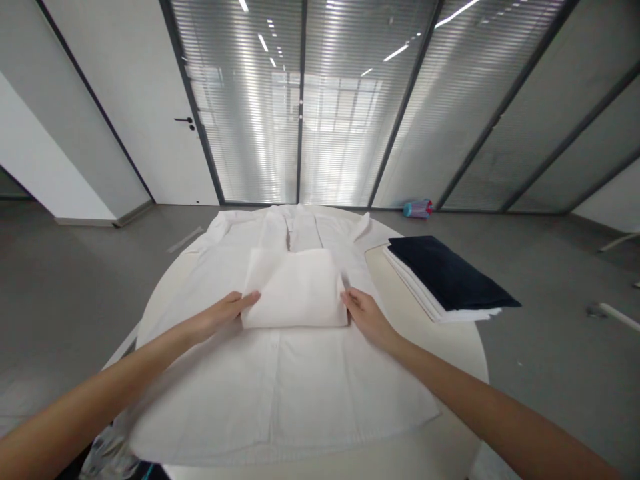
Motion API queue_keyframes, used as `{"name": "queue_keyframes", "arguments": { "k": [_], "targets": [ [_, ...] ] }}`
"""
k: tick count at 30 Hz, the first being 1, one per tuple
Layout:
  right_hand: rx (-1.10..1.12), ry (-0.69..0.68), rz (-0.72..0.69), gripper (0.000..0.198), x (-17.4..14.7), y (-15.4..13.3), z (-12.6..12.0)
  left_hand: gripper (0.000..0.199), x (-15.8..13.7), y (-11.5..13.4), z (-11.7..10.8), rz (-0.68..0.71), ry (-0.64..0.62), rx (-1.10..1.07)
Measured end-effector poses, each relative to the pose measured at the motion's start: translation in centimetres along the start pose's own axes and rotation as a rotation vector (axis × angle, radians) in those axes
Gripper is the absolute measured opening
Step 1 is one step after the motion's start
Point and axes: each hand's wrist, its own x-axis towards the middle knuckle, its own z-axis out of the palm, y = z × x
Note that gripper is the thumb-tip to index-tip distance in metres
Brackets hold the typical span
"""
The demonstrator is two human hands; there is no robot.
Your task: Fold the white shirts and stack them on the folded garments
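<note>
A white shirt [310, 393] lies spread on a round table, its collar end away from me and its hem toward me. Over its middle is a flat white rectangular piece [295, 287], like folded cloth or a sheet; which one I cannot tell. My left hand [234, 308] pinches the left edge of this piece, thumb on top and fingers underneath. At the opposite edge my right hand [364, 313] grips the right side, where the material bends up a little. The fingertips under the piece are hidden.
The pale round table [457, 360] shows its rim at the right. On it, right of the shirt, a dark navy folded cloth [447, 270] rests on white folded cloths [425, 300]. A blue and red object [418, 209] lies on the floor by the glass partition [340, 113].
</note>
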Motion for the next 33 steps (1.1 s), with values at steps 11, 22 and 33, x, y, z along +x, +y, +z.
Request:
{"name": "queue_keyframes", "arguments": {
  "k": [11,22,33],
  "targets": [
    [-0.083,-0.134,-0.004,0.039,-2.4,-0.2,-1.7,0.044,-3.0,-2.1,0.9,0.153,-0.079,0.012],
    [0.009,-0.125,0.135,0.050,0.5,-1.9,0.0,0.069,-0.6,0.5,1.2,0.108,0.082,-0.147],
    [-0.288,-0.046,0.249,0.022,5.5,-1.3,1.1,0.067,4.7,-0.3,1.2,-0.043,0.206,-0.361]
  ]
}}
